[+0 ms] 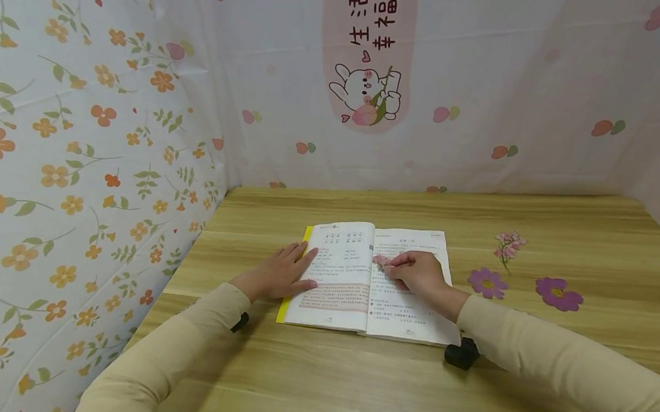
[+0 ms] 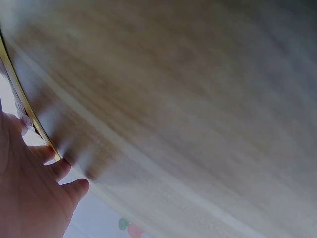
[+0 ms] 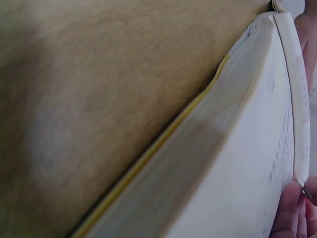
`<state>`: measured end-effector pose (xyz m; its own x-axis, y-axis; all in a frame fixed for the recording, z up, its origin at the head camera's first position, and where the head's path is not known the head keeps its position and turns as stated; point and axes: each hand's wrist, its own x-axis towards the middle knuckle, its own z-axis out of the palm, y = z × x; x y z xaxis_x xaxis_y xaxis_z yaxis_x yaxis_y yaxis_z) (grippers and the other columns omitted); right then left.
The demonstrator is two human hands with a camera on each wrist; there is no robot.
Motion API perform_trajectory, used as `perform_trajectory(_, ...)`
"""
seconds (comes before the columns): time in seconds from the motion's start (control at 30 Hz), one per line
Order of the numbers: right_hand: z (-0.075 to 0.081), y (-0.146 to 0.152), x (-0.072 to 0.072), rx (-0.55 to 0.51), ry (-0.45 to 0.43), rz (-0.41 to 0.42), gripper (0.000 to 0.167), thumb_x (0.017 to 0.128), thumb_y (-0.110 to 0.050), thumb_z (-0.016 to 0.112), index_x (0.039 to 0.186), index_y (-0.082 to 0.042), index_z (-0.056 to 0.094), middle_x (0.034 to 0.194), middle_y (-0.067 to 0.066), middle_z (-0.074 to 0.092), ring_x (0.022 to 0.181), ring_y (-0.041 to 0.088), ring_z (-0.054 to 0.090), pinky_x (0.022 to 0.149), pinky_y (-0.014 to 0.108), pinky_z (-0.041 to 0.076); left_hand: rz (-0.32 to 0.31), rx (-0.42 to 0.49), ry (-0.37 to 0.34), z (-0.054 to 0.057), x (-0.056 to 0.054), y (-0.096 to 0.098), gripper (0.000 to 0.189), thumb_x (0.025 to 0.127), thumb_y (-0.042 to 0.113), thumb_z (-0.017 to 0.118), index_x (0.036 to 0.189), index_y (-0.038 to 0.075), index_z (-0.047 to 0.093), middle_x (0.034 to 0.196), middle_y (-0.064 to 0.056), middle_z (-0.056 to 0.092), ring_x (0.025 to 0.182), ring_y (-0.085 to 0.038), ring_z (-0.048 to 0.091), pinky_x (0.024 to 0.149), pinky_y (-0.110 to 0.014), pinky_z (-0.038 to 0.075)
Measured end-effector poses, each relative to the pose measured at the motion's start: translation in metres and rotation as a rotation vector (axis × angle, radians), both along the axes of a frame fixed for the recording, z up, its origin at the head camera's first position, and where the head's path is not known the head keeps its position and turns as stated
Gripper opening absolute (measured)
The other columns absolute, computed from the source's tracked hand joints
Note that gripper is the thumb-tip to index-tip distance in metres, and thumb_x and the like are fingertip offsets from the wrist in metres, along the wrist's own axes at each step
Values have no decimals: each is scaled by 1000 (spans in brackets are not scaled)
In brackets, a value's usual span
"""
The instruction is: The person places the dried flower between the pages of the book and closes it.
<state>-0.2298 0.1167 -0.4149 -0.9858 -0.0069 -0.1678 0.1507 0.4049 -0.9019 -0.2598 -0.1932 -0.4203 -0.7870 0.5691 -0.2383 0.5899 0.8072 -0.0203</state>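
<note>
An open book with a yellow cover edge lies on the wooden table, its printed pages facing up. My left hand rests on its left edge, fingers spread and thumb on the page; in the left wrist view, the fingertips reach past the yellow edge. Over the right page, close to the fold, my right hand pinches a small pink flower sprig between thumb and fingers. In the right wrist view only part of the right hand shows at the lower corner, with a thin dark stem at the fingertips.
Right of the book lie a pink flower sprig and two flat purple flowers, one nearer and one farther right. Patterned cloth hangs behind the wooden table, and a floral cloth hangs on the left.
</note>
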Motion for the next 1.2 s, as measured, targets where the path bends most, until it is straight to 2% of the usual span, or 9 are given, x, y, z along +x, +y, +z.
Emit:
perform_trajectory(0.17,5,1,1,-5,-18,33,24,85,-14,76,101,2,68,83,7,69,66,12,61,59,25,52,-3,-3,4,1,0,0,81,99,60,35,157,8,13,158,-22,13,144,-39,16,113,-52,17)
perform_trajectory(0.33,10,4,2,41,0,84,24,84,-15,77,101,1,69,84,6,68,68,14,59,59,27,52,-5,-9,3,2,2,1,81,99,60,35,157,8,13,158,-22,14,144,-39,16,113,-52,17)
perform_trajectory(0.67,20,29,-7,159,131,183,20,86,-13,74,99,2,68,90,9,68,78,20,59,63,29,50,-10,-17,16,2,2,1,81,99,60,35,156,8,14,158,-22,15,144,-39,16,113,-51,17)
perform_trajectory(0.8,28,42,-16,232,165,210,26,88,-14,73,105,5,67,94,12,66,83,24,57,71,33,47,-10,-22,15,2,3,1,81,99,60,35,157,8,13,158,-22,14,144,-38,15,114,-51,17)
perform_trajectory(0.93,33,53,-25,271,179,234,35,89,-16,72,115,6,63,105,18,63,96,31,57,85,41,47,-8,-18,15,1,2,1,81,99,60,35,157,8,13,158,-22,15,144,-38,16,113,-51,18)
perform_trajectory(1.07,31,63,-34,331,233,274,42,90,-15,70,124,7,59,122,25,59,114,41,53,97,52,41,-8,-18,20,1,2,1,81,99,60,35,157,8,14,158,-21,15,144,-38,16,113,-50,18)
perform_trajectory(1.2,26,73,-43,447,311,333,49,90,-16,70,131,6,55,132,27,54,123,45,47,101,57,35,-18,-14,25,2,2,1,80,99,60,36,156,8,15,158,-22,16,144,-38,17,113,-51,18)
